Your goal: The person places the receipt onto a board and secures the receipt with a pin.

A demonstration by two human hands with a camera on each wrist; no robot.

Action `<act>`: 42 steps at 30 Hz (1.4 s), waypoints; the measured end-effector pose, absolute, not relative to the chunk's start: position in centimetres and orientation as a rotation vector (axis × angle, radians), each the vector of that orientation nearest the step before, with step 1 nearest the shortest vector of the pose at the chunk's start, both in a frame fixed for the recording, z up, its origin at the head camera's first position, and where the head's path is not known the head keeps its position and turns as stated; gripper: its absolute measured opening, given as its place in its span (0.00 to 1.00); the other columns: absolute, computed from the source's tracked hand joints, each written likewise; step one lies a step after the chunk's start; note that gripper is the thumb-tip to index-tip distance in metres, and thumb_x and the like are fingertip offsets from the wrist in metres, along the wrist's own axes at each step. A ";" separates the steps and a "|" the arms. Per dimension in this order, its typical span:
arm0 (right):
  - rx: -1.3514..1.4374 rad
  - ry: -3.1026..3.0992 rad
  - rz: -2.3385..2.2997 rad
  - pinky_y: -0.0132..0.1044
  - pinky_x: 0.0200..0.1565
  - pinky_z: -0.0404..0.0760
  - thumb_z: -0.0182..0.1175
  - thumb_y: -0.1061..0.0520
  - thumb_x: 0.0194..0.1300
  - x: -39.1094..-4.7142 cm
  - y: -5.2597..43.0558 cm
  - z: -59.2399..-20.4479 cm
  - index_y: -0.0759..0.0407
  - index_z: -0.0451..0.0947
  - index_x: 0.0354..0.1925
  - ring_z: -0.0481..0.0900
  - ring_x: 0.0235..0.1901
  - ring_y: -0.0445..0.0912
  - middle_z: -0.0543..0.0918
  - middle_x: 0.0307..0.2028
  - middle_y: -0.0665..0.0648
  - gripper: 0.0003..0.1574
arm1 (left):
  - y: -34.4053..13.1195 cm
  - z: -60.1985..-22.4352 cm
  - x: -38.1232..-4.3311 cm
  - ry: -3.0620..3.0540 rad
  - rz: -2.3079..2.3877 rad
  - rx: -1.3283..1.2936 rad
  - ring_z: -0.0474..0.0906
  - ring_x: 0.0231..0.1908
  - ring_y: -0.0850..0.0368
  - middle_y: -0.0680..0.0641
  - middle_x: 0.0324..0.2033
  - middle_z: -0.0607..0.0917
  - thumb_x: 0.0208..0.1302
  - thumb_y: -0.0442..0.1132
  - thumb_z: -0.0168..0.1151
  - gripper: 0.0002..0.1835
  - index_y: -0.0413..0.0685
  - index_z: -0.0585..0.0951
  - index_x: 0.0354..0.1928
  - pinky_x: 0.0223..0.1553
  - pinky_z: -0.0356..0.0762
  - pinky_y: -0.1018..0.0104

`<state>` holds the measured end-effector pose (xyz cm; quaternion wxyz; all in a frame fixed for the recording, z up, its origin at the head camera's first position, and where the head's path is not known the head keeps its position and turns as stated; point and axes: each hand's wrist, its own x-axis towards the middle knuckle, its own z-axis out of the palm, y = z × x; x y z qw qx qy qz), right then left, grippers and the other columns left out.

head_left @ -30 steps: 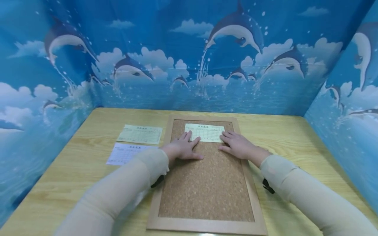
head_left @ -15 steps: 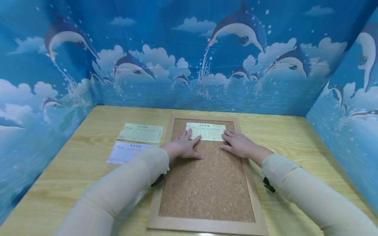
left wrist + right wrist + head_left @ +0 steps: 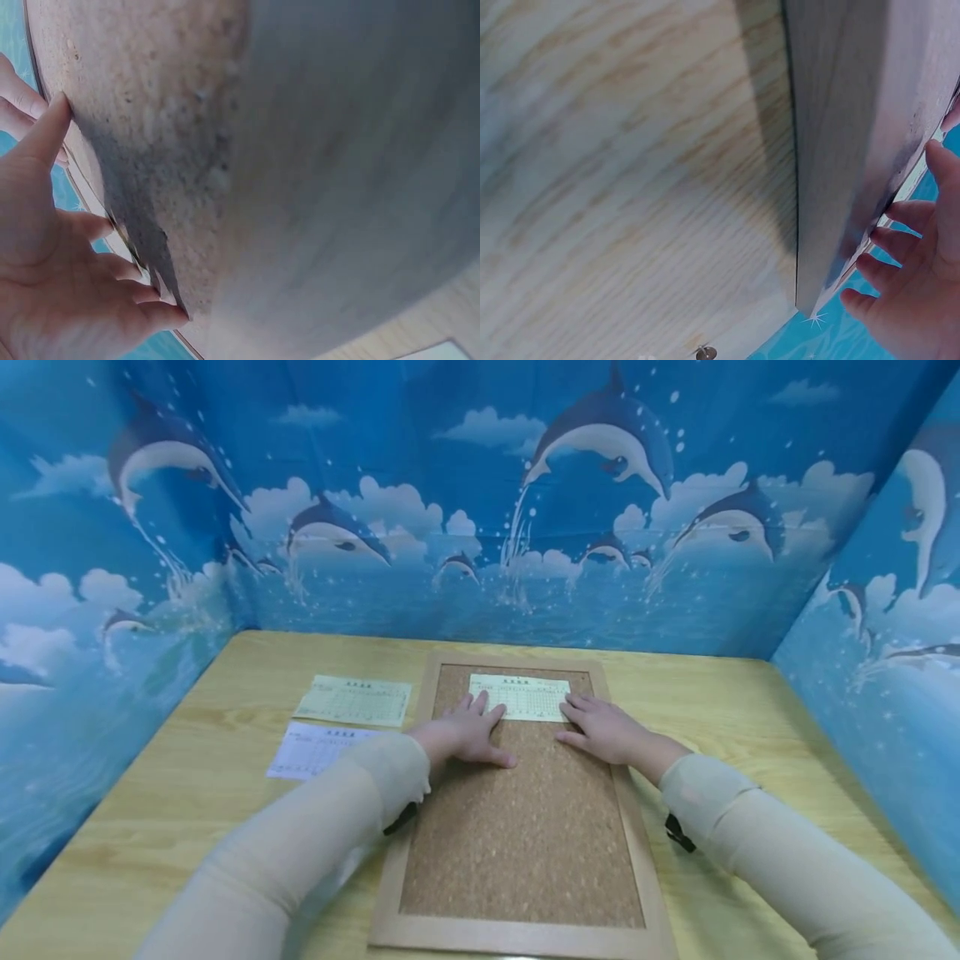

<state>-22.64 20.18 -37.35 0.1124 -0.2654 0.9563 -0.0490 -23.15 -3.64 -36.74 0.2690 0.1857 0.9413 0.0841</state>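
Wood-grain table (image 3: 720, 718) w/ 1 framed cork board (image 3: 525, 843), 1 green slip (image 3: 356, 702), 1 whitish slip (image 3: 315, 750), both L of bd.

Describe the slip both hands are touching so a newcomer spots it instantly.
On the wood-grain table, find the framed corkboard. Near its far end lies a printed pale green slip, the left hand touching its left end and the right hand its right. A similar green slip and a lilac one lie left of the board; only this one is on cork.

Speckled brown corkboard (image 3: 525, 835) — pale-green gridded slip (image 3: 528, 697) — blue dolphin-print backdrop (image 3: 450, 460)
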 end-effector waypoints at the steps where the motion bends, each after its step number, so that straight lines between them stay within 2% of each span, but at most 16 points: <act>1: -0.776 2.802 -0.145 0.58 0.62 0.53 0.47 0.42 0.71 -22.6 20.2 -37.4 0.68 0.56 0.68 0.51 0.66 0.64 0.54 0.68 0.70 0.40 | -3.6 -36.7 -23.1 2.531 0.231 0.498 0.30 0.70 0.46 0.44 0.72 0.35 0.52 0.71 0.56 0.53 0.58 0.45 0.74 0.66 0.41 0.45; 13: -0.764 2.817 -0.175 0.56 0.64 0.52 0.46 0.40 0.70 -22.5 20.6 -37.7 0.67 0.55 0.68 0.50 0.67 0.63 0.53 0.68 0.70 0.41 | -3.5 -36.1 -23.2 2.524 0.232 0.540 0.32 0.70 0.44 0.42 0.72 0.37 0.50 0.71 0.59 0.55 0.56 0.46 0.74 0.65 0.46 0.45; 22: -0.752 2.853 -0.235 0.59 0.62 0.54 0.48 0.41 0.70 -22.1 21.4 -37.2 0.65 0.57 0.68 0.52 0.66 0.64 0.56 0.67 0.69 0.40 | -3.4 -35.9 -23.5 2.528 0.174 0.572 0.34 0.70 0.42 0.40 0.72 0.38 0.47 0.71 0.60 0.57 0.54 0.46 0.74 0.66 0.43 0.47; 31: -0.682 2.889 -0.319 0.57 0.62 0.55 0.48 0.42 0.70 -21.3 23.0 -37.7 0.65 0.56 0.68 0.54 0.66 0.63 0.57 0.67 0.69 0.39 | -3.1 -35.8 -23.2 2.510 0.106 0.532 0.34 0.70 0.42 0.40 0.72 0.39 0.47 0.72 0.59 0.58 0.54 0.46 0.74 0.66 0.44 0.47; 42: -0.620 2.922 -0.415 0.57 0.62 0.56 0.49 0.46 0.71 -21.1 24.4 -37.7 0.66 0.56 0.68 0.55 0.65 0.64 0.58 0.66 0.70 0.37 | -3.0 -35.6 -23.3 2.487 0.084 0.498 0.31 0.70 0.43 0.41 0.72 0.36 0.49 0.71 0.58 0.57 0.55 0.43 0.74 0.66 0.41 0.47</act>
